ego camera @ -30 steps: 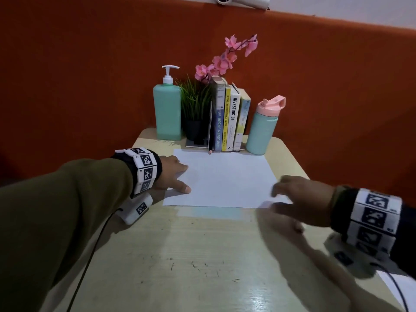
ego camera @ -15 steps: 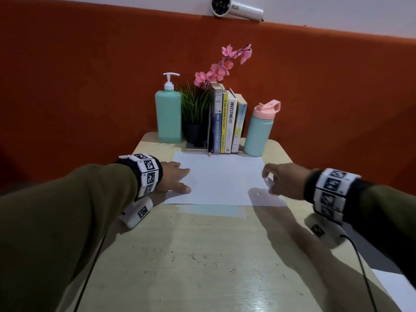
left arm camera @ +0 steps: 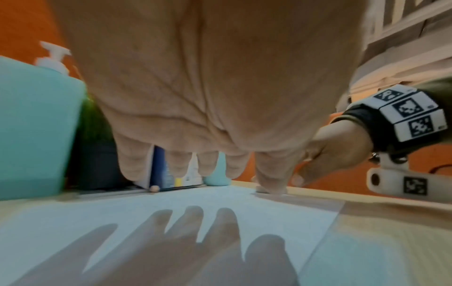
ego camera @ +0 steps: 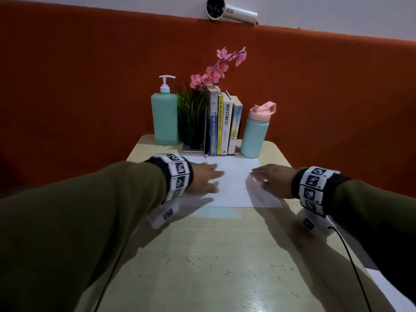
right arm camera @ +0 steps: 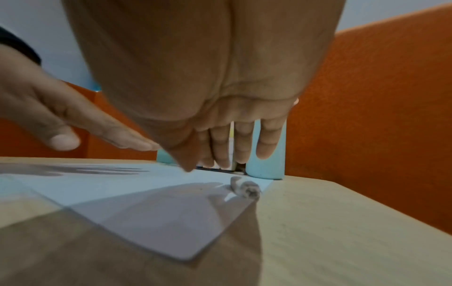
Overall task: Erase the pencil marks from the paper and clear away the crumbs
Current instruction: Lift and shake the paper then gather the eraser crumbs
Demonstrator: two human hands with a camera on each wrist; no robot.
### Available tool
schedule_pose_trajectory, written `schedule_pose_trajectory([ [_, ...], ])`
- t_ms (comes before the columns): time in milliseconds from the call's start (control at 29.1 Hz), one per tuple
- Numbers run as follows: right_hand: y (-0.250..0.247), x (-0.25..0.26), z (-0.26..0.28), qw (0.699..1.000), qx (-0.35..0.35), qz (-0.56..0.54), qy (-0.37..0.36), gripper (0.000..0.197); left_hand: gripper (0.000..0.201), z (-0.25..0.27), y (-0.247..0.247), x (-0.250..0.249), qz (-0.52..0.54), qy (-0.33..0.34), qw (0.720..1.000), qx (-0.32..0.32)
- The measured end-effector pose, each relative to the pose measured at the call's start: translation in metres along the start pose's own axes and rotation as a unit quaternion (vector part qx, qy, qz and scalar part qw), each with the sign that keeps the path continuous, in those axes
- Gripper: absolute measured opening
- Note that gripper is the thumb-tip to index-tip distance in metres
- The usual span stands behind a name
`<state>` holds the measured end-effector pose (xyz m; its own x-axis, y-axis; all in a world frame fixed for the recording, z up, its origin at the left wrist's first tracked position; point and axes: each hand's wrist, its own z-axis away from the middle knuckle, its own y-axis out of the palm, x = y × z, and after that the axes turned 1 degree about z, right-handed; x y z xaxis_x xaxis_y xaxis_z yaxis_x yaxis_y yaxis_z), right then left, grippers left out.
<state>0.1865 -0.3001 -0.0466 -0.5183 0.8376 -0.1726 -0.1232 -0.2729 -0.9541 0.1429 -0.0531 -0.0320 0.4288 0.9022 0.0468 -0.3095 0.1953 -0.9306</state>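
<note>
Nothing is held by the fingers (left arm camera: 270,174) of the left hand (ego camera: 203,179): they are spread and fairly straight, low over the left part of the paper (ego camera: 231,183); whether they press it cannot be told. The fingers (right arm camera: 240,143) of the right hand (ego camera: 271,181) are likewise extended and loose, held just above the right part of the paper, with nothing gripped.

A small grey lump, taken to be the eraser (right arm camera: 244,186), lies at the paper's right edge near its far corner, just ahead of the right hand.

No pencil marks can be made out on the paper in the head view, so the erasing is judged largely done. Dark specks, probably crumbs (ego camera: 202,264), are scattered on the bench (ego camera: 225,289) well nearer than the paper; whether any remain on the sheet cannot be told. Clearing is judged to be under way or still to be finished.

Beyond the paper's far edge, a teal pump bottle (ego camera: 164,119), a potted plant (ego camera: 191,118), a row of books (ego camera: 222,127) and a teal flask (ego camera: 255,136) with a pink lid are stood. The contents of both bottles cannot be seen.
</note>
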Motion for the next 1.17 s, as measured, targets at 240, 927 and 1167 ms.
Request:
schedule_pose_trajectory([
  [240,0.012,0.034,0.074,0.986,0.032,-0.028,-0.162,0.049,0.06,-0.019,0.004,-0.045,-0.06,0.018,0.997,0.054],
  [927,-0.004,-0.015,0.012,0.987,-0.038,-0.095,0.126,0.05,0.052,-0.028,-0.018,-0.056,-0.02,0.007,0.999,0.037],
  [1167,0.005,-0.011,-0.003,0.987,-0.02,-0.111,0.114,0.017,0.062,-0.049,-0.007,-0.066,-0.069,0.012,0.998,0.001],
])
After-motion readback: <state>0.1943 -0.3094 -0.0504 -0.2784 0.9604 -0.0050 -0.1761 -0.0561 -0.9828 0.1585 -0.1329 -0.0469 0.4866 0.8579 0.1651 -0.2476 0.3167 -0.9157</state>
